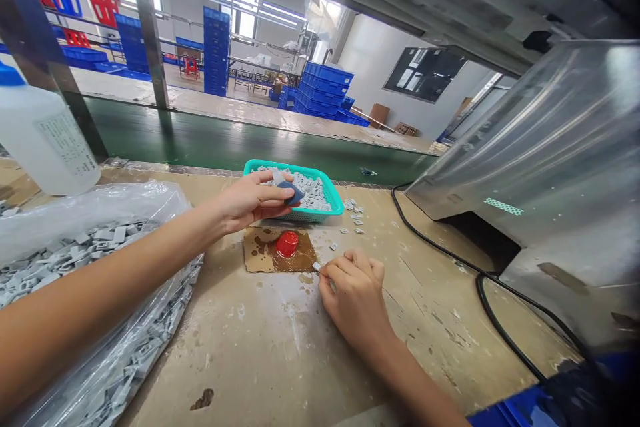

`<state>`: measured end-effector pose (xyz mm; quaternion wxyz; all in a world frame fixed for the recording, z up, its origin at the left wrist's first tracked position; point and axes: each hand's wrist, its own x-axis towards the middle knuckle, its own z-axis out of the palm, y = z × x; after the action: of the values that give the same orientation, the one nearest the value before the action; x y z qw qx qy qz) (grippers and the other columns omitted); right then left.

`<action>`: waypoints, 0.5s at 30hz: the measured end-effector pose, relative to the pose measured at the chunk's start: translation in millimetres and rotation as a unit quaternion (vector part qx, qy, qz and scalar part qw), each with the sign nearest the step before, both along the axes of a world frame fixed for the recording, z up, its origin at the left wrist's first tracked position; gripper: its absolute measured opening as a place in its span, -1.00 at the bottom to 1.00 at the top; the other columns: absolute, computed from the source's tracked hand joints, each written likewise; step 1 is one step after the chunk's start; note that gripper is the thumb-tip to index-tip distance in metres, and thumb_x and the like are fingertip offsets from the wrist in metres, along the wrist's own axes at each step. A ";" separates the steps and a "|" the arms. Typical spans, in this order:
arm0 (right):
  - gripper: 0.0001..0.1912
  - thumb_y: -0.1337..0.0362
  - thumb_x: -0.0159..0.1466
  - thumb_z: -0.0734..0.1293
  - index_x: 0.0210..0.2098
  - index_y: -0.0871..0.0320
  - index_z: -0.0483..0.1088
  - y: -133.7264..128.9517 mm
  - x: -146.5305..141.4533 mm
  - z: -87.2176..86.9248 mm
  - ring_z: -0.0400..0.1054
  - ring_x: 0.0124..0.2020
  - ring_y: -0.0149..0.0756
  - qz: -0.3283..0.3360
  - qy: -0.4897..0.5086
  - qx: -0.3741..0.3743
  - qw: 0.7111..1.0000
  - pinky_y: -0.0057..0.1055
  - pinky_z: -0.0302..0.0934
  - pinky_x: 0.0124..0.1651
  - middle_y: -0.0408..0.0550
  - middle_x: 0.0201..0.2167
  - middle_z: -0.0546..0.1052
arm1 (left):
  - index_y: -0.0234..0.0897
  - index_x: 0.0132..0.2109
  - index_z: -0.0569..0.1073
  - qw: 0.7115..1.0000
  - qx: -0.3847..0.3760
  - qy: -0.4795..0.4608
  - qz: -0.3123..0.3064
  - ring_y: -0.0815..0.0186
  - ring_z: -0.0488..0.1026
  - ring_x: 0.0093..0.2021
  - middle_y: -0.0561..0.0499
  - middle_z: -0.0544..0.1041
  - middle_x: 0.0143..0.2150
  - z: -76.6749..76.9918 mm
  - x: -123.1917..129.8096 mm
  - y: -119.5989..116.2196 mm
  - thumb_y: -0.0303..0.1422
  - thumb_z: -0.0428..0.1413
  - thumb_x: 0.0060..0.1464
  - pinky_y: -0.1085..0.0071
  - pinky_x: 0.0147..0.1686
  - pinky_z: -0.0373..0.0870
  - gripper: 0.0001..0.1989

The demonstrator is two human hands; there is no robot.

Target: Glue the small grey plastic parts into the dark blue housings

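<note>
pinching gray piece [317,267] at right fingertips [326,273], left fingers [274,194] around block [295,195]

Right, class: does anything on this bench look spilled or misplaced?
Dark patches mark the brown cardboard sheet around the red plastic cup, suggesting splashed liquid. Small grey plastic pieces lie loose on the tan worktop, right of the turquoise plastic basket holding similar ones.

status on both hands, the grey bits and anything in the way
left hand holding dark blue piece over basket; right hand pinching grey bit; red cup between them
</note>
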<state>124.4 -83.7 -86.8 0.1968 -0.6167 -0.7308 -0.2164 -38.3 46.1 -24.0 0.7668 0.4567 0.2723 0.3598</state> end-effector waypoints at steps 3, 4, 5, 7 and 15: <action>-0.82 0.49 0.06 0.23 -0.59 0.14 0.35 0.0 4.0 12.9 0.20 -0.37 -0.24 -0.001 0.058 0.028 0.998 -0.28 -0.10 -0.30 -0.14 -0.59 0.43 | -0.36 -0.31 0.43 0.999 0.029 0.019 -0.008 0.47 0.43 -0.45 0.04 0.46 -0.45 -1.9 1.3 -3.4 -0.66 0.15 -0.22 0.52 -0.33 0.37 -0.75; -0.84 0.47 0.05 0.25 -0.58 0.12 0.36 0.6 5.6 19.9 0.20 -0.38 -0.24 -0.002 0.088 0.037 0.995 -0.28 -0.08 -0.31 -0.16 -0.58 0.44 | -0.36 -0.32 0.44 0.999 0.043 0.030 -0.013 0.49 0.41 -0.48 0.06 0.44 -0.49 -2.6 2.0 -5.0 -0.66 0.15 -0.23 0.54 -0.36 0.36 -0.75; -0.86 0.45 0.04 0.26 -0.56 0.10 0.38 1.8 6.9 27.6 0.20 -0.39 -0.25 0.000 0.126 0.045 0.991 -0.28 -0.05 -0.31 -0.17 -0.56 0.45 | -0.37 -0.33 0.44 0.997 0.061 0.043 -0.020 0.50 0.38 -0.51 0.09 0.42 -0.53 -3.1 2.6 -6.8 -0.65 0.15 -0.24 0.56 -0.41 0.34 -0.76; -0.90 0.39 0.04 0.29 -0.51 0.08 0.41 5.5 8.2 43.5 0.23 -0.36 -0.24 0.013 0.215 0.052 0.975 -0.29 0.04 -0.31 -0.16 -0.51 0.47 | -0.37 -0.34 0.45 0.992 0.099 0.071 -0.035 0.52 0.34 -0.57 0.11 0.39 -0.60 -3.5 3.6 -10.4 -0.64 0.16 -0.26 0.58 -0.50 0.28 -0.77; -0.89 0.37 0.01 0.31 -0.48 0.08 0.47 28.3 -5.7 63.8 0.30 -0.36 -0.27 0.069 0.348 0.059 0.933 -0.32 0.23 -0.33 -0.13 -0.50 0.50 | -0.34 -0.40 0.44 0.986 0.109 0.080 -0.099 0.47 0.37 -0.54 0.06 0.48 -0.56 -1.4 4.5 -18.3 -0.60 0.19 -0.29 0.54 -0.46 0.27 -0.81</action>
<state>118.6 -55.4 -23.0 0.4893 -0.5885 -0.6434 -0.0171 -33.8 27.8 -25.4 0.7198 0.5895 0.2457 0.2720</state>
